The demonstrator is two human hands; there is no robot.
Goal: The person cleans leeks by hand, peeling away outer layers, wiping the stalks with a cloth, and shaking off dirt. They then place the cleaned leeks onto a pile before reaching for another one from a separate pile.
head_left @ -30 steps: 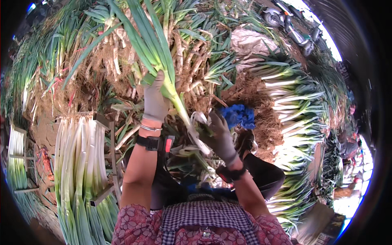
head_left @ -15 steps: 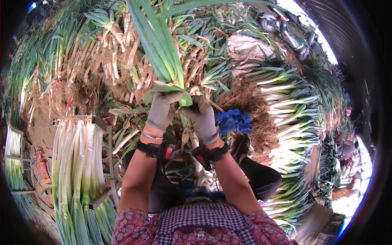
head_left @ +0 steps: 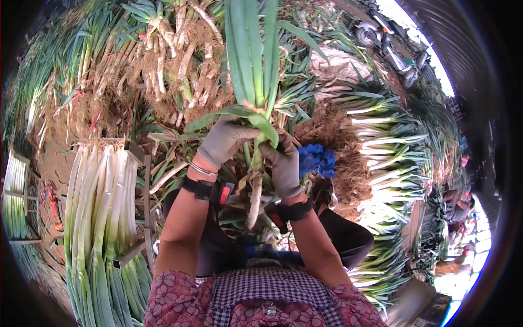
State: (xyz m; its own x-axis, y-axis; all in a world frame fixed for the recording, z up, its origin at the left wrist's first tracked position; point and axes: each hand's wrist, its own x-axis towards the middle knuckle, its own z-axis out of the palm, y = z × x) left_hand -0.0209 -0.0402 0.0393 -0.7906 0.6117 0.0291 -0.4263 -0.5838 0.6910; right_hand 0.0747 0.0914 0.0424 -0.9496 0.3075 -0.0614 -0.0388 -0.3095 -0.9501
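Observation:
Between both gloved hands is a large green onion (head_left: 256,65), its leaves pointing away from me and its pale stalk hanging down toward my lap. My left hand (head_left: 226,139) grips it from the left, thumb on a leaf folded outward where the leaves meet the stalk. My right hand (head_left: 284,163) pinches it from the right, fingers closed at the bent leaf just below. Both hands wear grey gloves. Dry, torn outer skin clings partway down the stalk, and its lower end hangs between my forearms.
Trimmed green onions (head_left: 101,212) lie bundled in a metal rack (head_left: 147,207) at left. Untrimmed ones with brown roots (head_left: 147,82) are heaped beyond my hands. A long row (head_left: 381,147) lines the right, near a blue bunched thing (head_left: 317,160) and a crumpled pale sack (head_left: 338,68).
The green onion has swung more upright and shifted right, its lower stalk now showing between my forearms. My right hand has moved slightly right and down; both hands keep hold.

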